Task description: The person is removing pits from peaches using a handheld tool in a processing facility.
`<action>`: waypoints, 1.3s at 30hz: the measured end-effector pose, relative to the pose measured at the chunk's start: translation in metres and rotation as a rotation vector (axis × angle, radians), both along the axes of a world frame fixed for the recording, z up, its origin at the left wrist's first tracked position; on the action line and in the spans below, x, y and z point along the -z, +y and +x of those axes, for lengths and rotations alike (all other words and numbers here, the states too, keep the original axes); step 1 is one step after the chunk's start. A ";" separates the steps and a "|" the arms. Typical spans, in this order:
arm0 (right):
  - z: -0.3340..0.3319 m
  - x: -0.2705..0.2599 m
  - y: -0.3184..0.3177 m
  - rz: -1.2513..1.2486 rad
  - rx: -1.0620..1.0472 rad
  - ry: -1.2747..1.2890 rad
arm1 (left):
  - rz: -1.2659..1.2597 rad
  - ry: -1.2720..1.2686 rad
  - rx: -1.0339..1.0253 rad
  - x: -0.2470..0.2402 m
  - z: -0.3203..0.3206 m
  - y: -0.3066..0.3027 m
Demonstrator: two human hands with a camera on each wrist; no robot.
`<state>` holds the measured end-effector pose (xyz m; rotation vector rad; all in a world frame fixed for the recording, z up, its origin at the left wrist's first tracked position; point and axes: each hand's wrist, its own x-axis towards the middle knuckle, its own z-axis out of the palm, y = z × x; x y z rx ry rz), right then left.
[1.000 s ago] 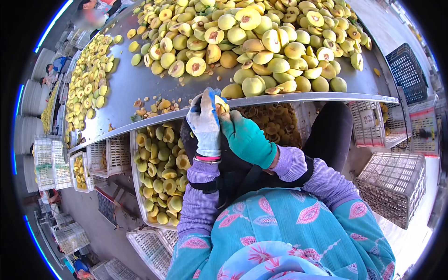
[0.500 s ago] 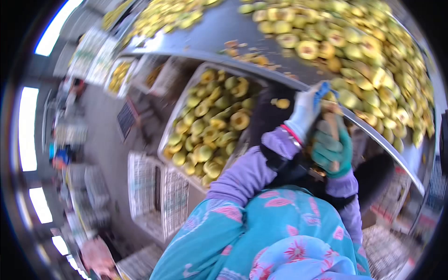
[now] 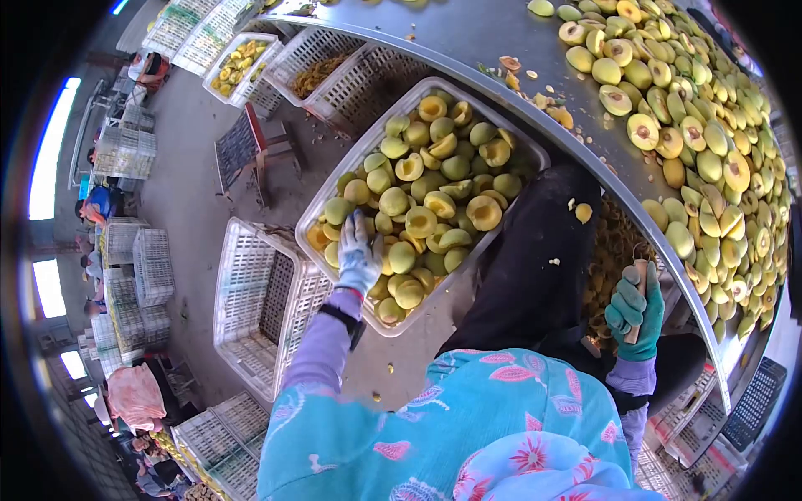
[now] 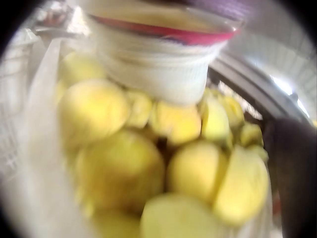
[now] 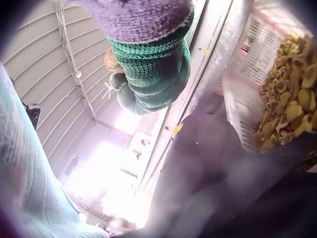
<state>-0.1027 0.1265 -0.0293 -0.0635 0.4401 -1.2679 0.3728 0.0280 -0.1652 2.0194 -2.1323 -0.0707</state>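
My left hand (image 3: 359, 255), in a white and blue glove, reaches over the near left side of a white crate (image 3: 393, 332). Its fingers lie extended over halved green-yellow stone fruits (image 3: 420, 221). The left wrist view is blurred and shows the glove's cuff (image 4: 153, 74) above the fruit halves (image 4: 119, 168); the fingers are hidden there. Below the table's edge, my right hand (image 3: 639, 313), in a green glove, grips a wooden-handled tool (image 3: 641, 284) whose thin end points away from me. In the right wrist view, the handle's butt (image 5: 112, 59) sticks out beside the curled green fingers.
A metal table (image 3: 468, 37) with a raised rim bears a heap of halved fruit (image 3: 718, 159). Under it stands a crate of brown-yellow scraps (image 5: 287, 99). Another white crate (image 3: 238, 313) stands left of the fruit crate, and a small stool (image 3: 242, 150) beyond. A fruit piece (image 3: 583, 212) lies on my leg.
My head view has swung left. The left hand has parted from the right at the table's rim and moved to the fruit crate. The right hand has drawn back, still gripping the tool.
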 end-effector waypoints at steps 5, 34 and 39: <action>0.017 -0.009 -0.011 0.102 -0.022 0.067 | 0.184 -0.073 -0.090 -0.022 -0.007 -0.019; 0.004 -0.029 -0.089 -0.147 0.644 1.938 | 0.330 1.210 0.748 -0.171 -0.383 -0.102; 0.018 -0.025 -0.070 -0.094 0.615 1.955 | -0.250 0.747 0.779 -0.173 -0.386 -0.067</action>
